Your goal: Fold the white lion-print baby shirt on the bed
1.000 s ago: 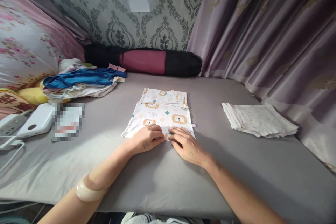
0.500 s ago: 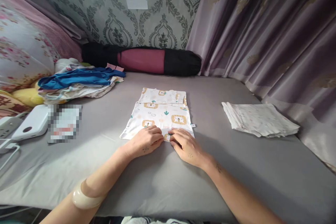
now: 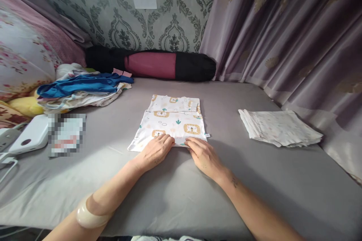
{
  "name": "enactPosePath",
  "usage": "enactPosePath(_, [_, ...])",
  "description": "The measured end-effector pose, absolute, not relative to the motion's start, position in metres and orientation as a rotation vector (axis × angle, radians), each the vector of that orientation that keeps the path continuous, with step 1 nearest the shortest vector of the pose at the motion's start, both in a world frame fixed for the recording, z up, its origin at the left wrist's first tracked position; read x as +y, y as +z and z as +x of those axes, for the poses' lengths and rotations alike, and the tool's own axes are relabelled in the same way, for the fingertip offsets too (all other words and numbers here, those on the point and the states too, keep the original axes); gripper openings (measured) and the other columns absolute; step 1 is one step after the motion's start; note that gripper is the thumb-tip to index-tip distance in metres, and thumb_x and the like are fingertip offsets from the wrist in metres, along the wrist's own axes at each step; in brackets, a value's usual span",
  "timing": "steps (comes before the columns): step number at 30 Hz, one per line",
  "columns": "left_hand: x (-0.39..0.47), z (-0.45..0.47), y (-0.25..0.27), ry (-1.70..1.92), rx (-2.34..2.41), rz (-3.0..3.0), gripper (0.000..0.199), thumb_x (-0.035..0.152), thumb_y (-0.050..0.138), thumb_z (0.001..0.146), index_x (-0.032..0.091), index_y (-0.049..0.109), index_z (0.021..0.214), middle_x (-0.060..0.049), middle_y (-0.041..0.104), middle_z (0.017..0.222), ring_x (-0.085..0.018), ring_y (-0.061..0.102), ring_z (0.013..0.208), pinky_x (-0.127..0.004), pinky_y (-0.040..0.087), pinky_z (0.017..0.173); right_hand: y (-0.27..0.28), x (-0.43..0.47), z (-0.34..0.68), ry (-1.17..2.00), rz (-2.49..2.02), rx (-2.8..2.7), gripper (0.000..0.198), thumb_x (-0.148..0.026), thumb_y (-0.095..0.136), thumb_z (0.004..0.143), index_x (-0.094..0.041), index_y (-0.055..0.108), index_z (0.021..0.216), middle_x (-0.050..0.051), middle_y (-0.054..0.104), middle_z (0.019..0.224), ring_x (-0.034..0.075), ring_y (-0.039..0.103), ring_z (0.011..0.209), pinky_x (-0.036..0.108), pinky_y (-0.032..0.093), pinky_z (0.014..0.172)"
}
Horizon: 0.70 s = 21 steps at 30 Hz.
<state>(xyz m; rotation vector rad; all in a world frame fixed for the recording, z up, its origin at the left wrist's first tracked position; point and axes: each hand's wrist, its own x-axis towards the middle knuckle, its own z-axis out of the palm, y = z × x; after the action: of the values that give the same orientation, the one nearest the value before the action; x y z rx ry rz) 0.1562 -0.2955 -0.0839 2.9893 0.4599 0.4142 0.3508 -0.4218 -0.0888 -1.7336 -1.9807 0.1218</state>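
A white garment with yellow lion faces and green leaves (image 3: 169, 123) lies in front of me, its far part folded over toward me. A small white tag sticks out at its right side. My left hand (image 3: 158, 148) pinches the near edge left of the middle, fingertips on top and the thumb hidden. Close beside it, my right hand (image 3: 204, 155) grips the same edge with its fingers bent over the cloth. Between the two hands the hem is slightly raised and curled.
A stack of folded pale cloths (image 3: 279, 128) is on the right of the grey sheet (image 3: 181, 199). Crumpled clothes (image 3: 82, 86) lie at the left, beyond a white device (image 3: 29, 135) and a blurred packet (image 3: 68, 133). A black and maroon bolster (image 3: 151, 64) lines the wall.
The near hem has been lifted and curled up between my hands. My right hand has shifted slightly to the right, leaving a wider gap to the left. The view has moved a little.
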Motion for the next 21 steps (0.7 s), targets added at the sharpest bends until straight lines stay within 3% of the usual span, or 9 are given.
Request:
enactPosePath(6, [-0.291,0.154,-0.080,0.337,0.402,2.996,0.030,0.041,0.035,0.101,0.019,0.055,0.096,-0.006,0.060,0.090,-0.021,0.056,0.085,-0.033,0.045,0.073,-0.086,-0.420,0.360,0.057,-1.783,-1.912,0.034,-0.012,0.040,0.097,-0.022,0.068,0.113,0.007,0.069,0.117,0.021,0.063,0.111,0.038,0.052,0.097])
enactPosePath(10, [-0.281,0.145,-0.080,0.353,0.448,2.943,0.028,0.031,0.033,0.102,0.020,0.059,0.097,-0.008,0.060,0.096,-0.021,0.057,0.092,-0.035,0.047,0.081,-0.086,-0.421,0.363,0.085,-1.790,-1.911,0.035,-0.015,0.040,0.098,-0.024,0.068,0.116,0.007,0.069,0.118,0.022,0.063,0.112,0.039,0.053,0.097])
enactPosePath(16, [-0.260,0.114,-0.087,0.453,0.536,2.874,0.027,0.021,0.038,0.096,0.021,0.064,0.105,-0.009,0.065,0.106,-0.022,0.059,0.097,-0.036,0.051,0.084,-0.085,-0.425,0.368,0.103,-1.782,-2.013,0.046,-0.005,0.036,0.093,-0.024,0.067,0.122,0.006,0.064,0.129,0.021,0.059,0.121,0.039,0.050,0.101])
enactPosePath(21, [-0.249,0.084,-0.090,0.402,0.616,2.863,0.051,0.006,0.038,0.080,0.023,0.062,0.122,-0.008,0.062,0.130,-0.023,0.056,0.120,-0.038,0.049,0.100,-0.081,-0.427,0.373,0.153,-1.760,-2.081,0.053,0.002,0.034,0.088,-0.019,0.065,0.125,0.008,0.061,0.134,0.020,0.055,0.127,0.037,0.047,0.107])
